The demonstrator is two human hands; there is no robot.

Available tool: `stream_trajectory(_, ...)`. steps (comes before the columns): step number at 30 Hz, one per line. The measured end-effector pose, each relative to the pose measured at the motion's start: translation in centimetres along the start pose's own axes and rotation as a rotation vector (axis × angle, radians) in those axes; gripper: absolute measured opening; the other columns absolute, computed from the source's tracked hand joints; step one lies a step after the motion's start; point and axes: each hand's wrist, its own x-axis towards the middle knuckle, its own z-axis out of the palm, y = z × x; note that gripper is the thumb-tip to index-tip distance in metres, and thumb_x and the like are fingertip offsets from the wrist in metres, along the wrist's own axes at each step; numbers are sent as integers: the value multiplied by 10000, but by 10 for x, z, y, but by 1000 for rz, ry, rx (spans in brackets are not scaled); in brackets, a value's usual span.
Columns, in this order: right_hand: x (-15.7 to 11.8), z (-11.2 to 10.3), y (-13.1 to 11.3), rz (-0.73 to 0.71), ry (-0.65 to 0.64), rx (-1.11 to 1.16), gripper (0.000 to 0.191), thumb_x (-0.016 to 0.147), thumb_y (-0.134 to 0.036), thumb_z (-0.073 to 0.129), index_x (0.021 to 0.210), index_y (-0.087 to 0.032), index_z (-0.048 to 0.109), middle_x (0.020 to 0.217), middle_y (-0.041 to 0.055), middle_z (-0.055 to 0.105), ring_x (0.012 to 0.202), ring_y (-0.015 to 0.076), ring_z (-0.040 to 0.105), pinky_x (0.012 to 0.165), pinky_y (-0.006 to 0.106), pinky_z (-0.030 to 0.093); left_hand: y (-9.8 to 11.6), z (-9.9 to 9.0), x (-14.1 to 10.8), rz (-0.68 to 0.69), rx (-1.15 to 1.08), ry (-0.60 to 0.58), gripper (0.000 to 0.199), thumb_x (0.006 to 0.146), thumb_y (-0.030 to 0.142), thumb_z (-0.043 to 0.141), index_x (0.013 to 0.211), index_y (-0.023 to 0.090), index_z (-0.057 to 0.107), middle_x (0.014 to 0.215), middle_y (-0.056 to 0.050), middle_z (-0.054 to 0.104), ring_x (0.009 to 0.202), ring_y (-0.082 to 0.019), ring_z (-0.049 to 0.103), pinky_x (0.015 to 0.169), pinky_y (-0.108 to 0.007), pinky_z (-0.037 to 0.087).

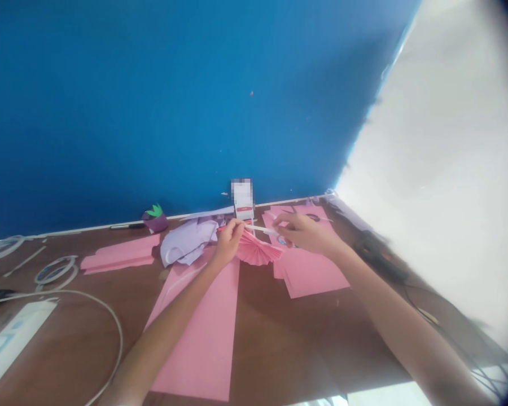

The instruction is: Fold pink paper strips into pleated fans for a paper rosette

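Note:
My left hand point(231, 241) is closed on the upper left corner of a pink pleated paper fan point(259, 251), which spreads open just above the table. A thin white strip point(260, 228) runs along the fan's top edge towards my right hand point(300, 232). The fingers of that hand are pinched at the strip's right end; its exact material is too blurred to tell. Beneath the right hand lie pink paper sheets point(317, 276), with a small blue-and-white round item point(281, 241) partly hidden by the fingers. Under my left forearm a long pink sheet point(207, 338) lies flat.
Crumpled lilac paper point(190, 239), a folded pink sheet point(122, 254) and a purple-and-green paper piece point(155, 219) lie left. A phone point(242, 197) leans near the blue wall. Scissors point(313, 217) rest on the right sheets. A white cable point(117, 327) loops at front left.

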Motion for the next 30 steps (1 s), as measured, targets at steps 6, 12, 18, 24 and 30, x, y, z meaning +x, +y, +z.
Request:
stream_trajectory(6, 6, -4, 12, 91, -87, -90, 245, 863, -369, 469, 915, -240, 672, 594, 3, 659, 527, 156, 588, 527, 274, 381, -2, -1, -6, 42, 113, 116, 251, 967, 405, 429, 958, 195, 567, 950, -40, 680, 924, -175, 621, 872, -302, 448)
stream_trajectory(12, 4, -11, 14, -5, -40, -106, 302, 880, -433, 467, 853, -237, 695, 568, 7, 638, 508, 161, 575, 478, 275, 347, 7, 5, -10, 193, 122, 275, 234, 997, 371, 369, 979, 212, 539, 1029, -65, 675, 1023, -182, 624, 947, -338, 457)
stream_trajectory(18, 8, -8, 35, -112, -51, -188, 348, 888, -457, 490, 772, -229, 727, 660, 33, 681, 519, 153, 547, 490, 282, 312, -6, -9, -34, 295, 243, -40, 214, 1002, 330, 369, 966, 210, 543, 1179, -92, 671, 1145, -189, 606, 1012, -395, 445)
stream_trajectory(24, 0, 7, 55, -223, -6, -323, 325, 921, -405, 491, 806, -238, 745, 764, 49, 723, 646, 179, 580, 577, 297, 321, -17, -23, -60, 350, 318, -225, 204, 983, 255, 428, 1021, 206, 622, 1221, -99, 664, 1222, -197, 560, 1065, -417, 426)
stream_trajectory(30, -21, 30, 59, -262, 152, -430, 371, 958, -403, 437, 849, -241, 753, 760, 61, 726, 643, 187, 593, 603, 298, 321, -14, -24, -60, 354, 337, -143, 191, 933, 267, 517, 961, 210, 697, 1136, -106, 692, 1129, -218, 603, 992, -410, 474)
